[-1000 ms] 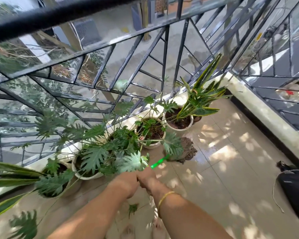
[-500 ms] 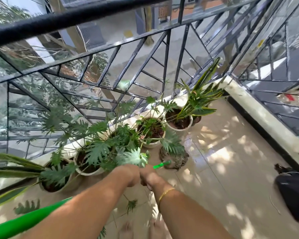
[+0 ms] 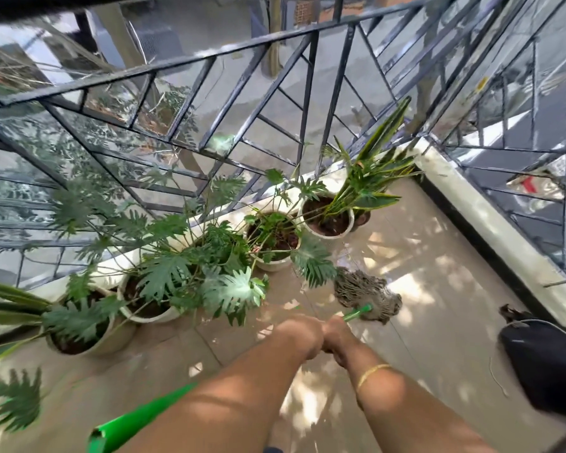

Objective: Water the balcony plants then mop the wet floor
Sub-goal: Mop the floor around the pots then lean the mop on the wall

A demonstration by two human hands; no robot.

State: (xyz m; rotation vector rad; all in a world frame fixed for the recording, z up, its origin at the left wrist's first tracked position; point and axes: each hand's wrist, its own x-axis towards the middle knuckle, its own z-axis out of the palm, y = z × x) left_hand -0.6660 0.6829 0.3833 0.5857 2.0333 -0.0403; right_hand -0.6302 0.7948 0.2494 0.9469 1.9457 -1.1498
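Observation:
My left hand (image 3: 299, 335) and my right hand (image 3: 335, 338) are clenched side by side around a green mop handle (image 3: 356, 313). Its upper end (image 3: 128, 426) sticks out under my left forearm. The grey string mop head (image 3: 363, 294) lies spread on the wet beige tiles (image 3: 422, 289), just right of the pots. Several potted plants (image 3: 275, 238) stand in a row along the railing, with dark soil in pale round pots. A striped snake plant (image 3: 370, 188) fills the far pot.
A black metal railing (image 3: 242, 93) with glass panels runs behind the pots and along the right side, above a pale curb (image 3: 490, 230). A black bag (image 3: 543, 358) lies on the floor at the right. A loose leaf (image 3: 17, 400) hangs at lower left.
The mop head has slid right and slightly toward me, away from the pots. Both hands stay on the handle and have shifted right with it.

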